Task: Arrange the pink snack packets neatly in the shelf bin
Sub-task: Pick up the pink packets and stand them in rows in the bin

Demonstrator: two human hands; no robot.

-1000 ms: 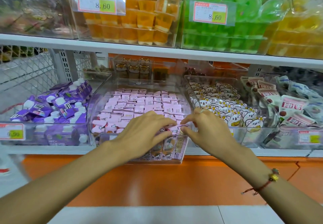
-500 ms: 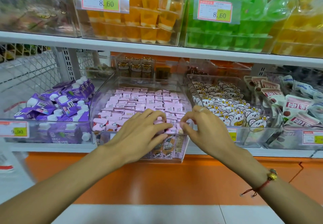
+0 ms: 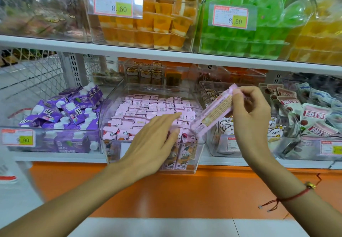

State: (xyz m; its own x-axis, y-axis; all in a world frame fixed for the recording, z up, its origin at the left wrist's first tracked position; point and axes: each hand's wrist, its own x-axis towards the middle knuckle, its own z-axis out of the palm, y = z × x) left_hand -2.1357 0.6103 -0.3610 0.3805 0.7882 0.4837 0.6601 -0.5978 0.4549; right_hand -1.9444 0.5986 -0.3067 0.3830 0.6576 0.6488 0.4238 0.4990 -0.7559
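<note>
Lifted clear since before, a long pink foil snack packet sits pinched in the right hand; the left hand, released, presses rows in the clear plastic shelf bin. Most packets look tidy; near-right gap remains.

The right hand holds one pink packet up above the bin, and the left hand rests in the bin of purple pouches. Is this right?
Not quite. The head view shows the left hand resting on the pink packets in the middle clear bin, not in the bin of purple pouches beside it. The rest holds: the right hand holds one pink packet up above the bin.
</note>
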